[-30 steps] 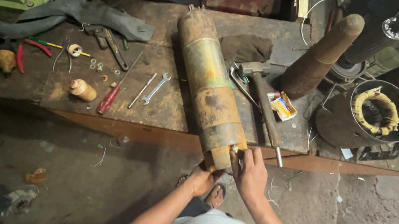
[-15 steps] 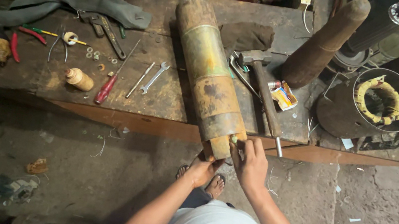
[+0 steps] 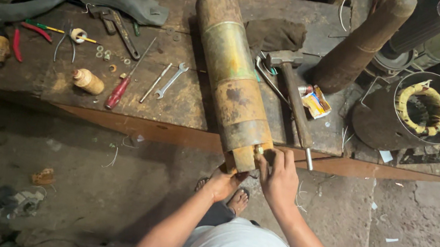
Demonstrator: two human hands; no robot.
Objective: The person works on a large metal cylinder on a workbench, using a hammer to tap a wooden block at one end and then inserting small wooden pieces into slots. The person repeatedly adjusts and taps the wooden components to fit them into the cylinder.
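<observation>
- I take the long rusty yellow-green metal cylinder (image 3: 234, 81) as my landmark; it lies lengthwise across the worn wooden workbench (image 3: 23, 77), its near end jutting over the bench edge toward me.
- My left hand (image 3: 223, 181) is under that near end, cupped against it from below; I cannot tell how tightly it grips.
- My right hand (image 3: 279, 176) is closed around the near end's right side, fingertips pinched at a small fitting there.
- Against half a second ago, the cylinder lies the same on the bench; both hands have stayed at its end, the right one curled in a little tighter. I judge the work remains at that end fitting, nothing freed.
- Just right of the cylinder lies a steel hammer with a dark handle (image 3: 291, 94).
- Left of the cylinder, apart from it, lie a red-handled screwdriver (image 3: 119, 92) and a small silver open-end spanner (image 3: 171, 79).
</observation>
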